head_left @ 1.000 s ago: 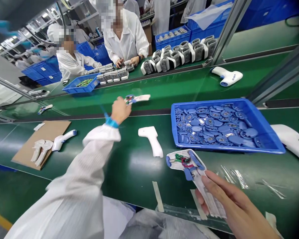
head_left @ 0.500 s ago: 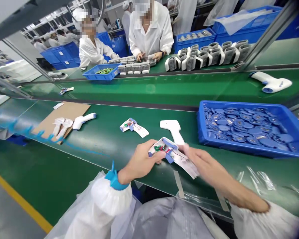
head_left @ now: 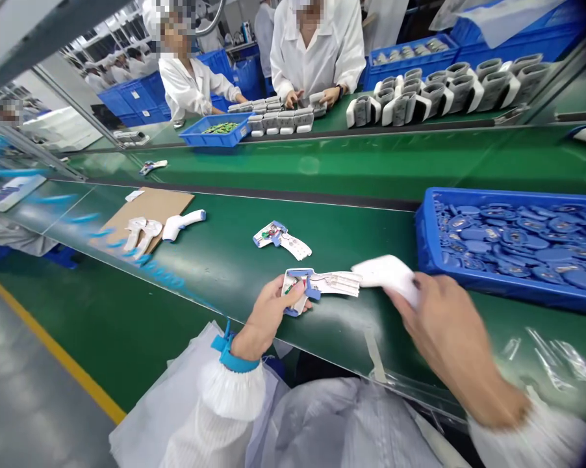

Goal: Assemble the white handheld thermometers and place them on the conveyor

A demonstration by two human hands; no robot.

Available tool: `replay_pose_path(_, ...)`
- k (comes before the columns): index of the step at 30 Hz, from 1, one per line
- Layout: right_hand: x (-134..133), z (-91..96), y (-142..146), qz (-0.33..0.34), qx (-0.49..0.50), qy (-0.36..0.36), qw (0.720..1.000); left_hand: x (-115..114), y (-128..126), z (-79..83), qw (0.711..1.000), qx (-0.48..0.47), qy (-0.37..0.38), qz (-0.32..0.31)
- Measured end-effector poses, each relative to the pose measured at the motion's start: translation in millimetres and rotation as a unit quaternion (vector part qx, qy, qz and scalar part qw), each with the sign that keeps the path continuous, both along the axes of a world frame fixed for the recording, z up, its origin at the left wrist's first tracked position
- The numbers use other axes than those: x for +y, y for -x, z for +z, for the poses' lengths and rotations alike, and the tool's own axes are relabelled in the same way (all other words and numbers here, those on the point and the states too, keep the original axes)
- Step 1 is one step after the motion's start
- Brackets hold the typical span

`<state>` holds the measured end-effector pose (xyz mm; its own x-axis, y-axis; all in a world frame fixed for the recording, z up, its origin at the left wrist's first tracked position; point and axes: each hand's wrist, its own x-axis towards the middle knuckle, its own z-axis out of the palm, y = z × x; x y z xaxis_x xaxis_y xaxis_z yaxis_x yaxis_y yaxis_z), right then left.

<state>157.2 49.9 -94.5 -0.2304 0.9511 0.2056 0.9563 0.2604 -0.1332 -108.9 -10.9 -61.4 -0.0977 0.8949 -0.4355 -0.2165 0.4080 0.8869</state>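
Observation:
My left hand, with a blue band at the wrist, grips an opened thermometer-gun half; its inside faces up, showing a green board, wires and blue parts. In my right hand is a plain white housing half, slightly blurred, its handle end close to the handle of the opened half. Whether the two touch I cannot tell. A second opened thermometer half lies on the green bench just beyond my left hand.
A blue bin of blue plastic parts stands at the right. Left, a cardboard sheet carries white shells, beside a closed thermometer gun. A coiled blue cord hangs at the bench edge. Across the conveyor, two co-workers handle grey-white parts.
My right hand has left the opened half and picked up the white housing half from the bench. My left hand has turned the opened half so its handle points right. The view has shifted.

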Motion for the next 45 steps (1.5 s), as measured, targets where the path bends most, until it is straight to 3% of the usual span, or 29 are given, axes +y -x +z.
replay_pose_path(3,-35.6,8.5,-39.5,0.01,0.02,-0.113,0.993,3.5,-6.6,-1.6,0.999,-0.023,-0.005,-0.042)
replay_pose_path(5,-50.5,20.0,-46.0,0.043,0.046,-0.141,0.988,7.3,-16.0,-2.9,0.997,-0.033,-0.007,-0.076)
replay_pose_path(8,-57.1,35.4,-29.9,0.138,0.05,-0.156,0.977,13.1,-35.3,-5.2,0.989,-0.045,-0.036,-0.135)
replay_pose_path(11,-52.0,40.4,-8.3,0.172,0.016,-0.155,0.973,16.2,-53.6,-7.8,0.979,-0.03,-0.066,-0.189)
replay_pose_path(13,-46.5,40.3,-4.2,0.157,0.02,-0.094,0.983,16.5,-62.3,-9.2,0.976,0.006,-0.069,-0.205)
replay_pose_path(15,-40.2,41.2,-10.8,0.136,0.067,0.044,0.987,16.1,-68.4,-9.1,0.972,0.05,-0.082,-0.214)
replay_pose_path(17,-33.1,44.9,-22.8,0.127,0.156,0.232,0.952,15.7,-73.1,-6.7,0.964,0.08,-0.104,-0.231)
replay_pose_path(19,-25.8,50.2,-30.6,0.126,0.271,0.339,0.892,16.2,-78.6,-2.5,0.956,0.115,-0.117,-0.244)
replay_pose_path(21,-19.8,54.2,-26.4,0.117,0.366,0.302,0.873,17.9,-86.2,1.9,0.948,0.146,-0.145,-0.244)
replay_pose_path(23,-15.9,55.0,-10.2,0.076,0.394,0.177,0.899,20.4,-95.1,4.9,0.94,0.172,-0.182,-0.232)
replay_pose_path(25,-14.2,52.7,9.9,0.025,0.357,0.056,0.932,23.0,-103.6,5.6,0.926,0.205,-0.198,-0.246)
replay_pose_path(27,-14.1,49.4,24.8,0.01,0.299,-0.032,0.954,25.3,-109.8,4.6,0.895,0.266,-0.204,-0.294)
replay_pose_path(30,-14.7,48.1,28.6,0.044,0.25,-0.086,0.963,28.3,-113.8,4.4,0.827,0.375,-0.227,-0.352)
replay_pose_path(32,-14.2,50.6,22.2,0.025,0.267,-0.101,0.958,30.1,-113.5,6.6,0.811,0.407,-0.23,-0.352)
replay_pose_path(36,-12.6,54.7,10.0,-0.075,0.307,-0.065,0.947,31.2,-113.4,8.0,0.849,0.336,-0.199,-0.356)
replay_pose_path(38,-13.0,52.3,10.7,-0.075,0.301,-0.029,0.95,30.7,-117.4,4.1,0.835,0.364,-0.211,-0.354)
replay_pose_path(41,-13.2,48.0,15.3,-0.076,0.289,-0.028,0.954,31.3,-124.7,-1.5,0.785,0.442,-0.248,-0.358)
replay_pose_path(42,-11.9,48.4,14.5,-0.076,0.288,-0.028,0.954,32.1,-124.9,-1.3,0.781,0.444,-0.248,-0.361)
replay_pose_path(45,3.4,57.6,-4.8,-0.043,0.307,0.047,0.95,35.7,-110.7,7.1,0.809,0.414,-0.218,-0.356)
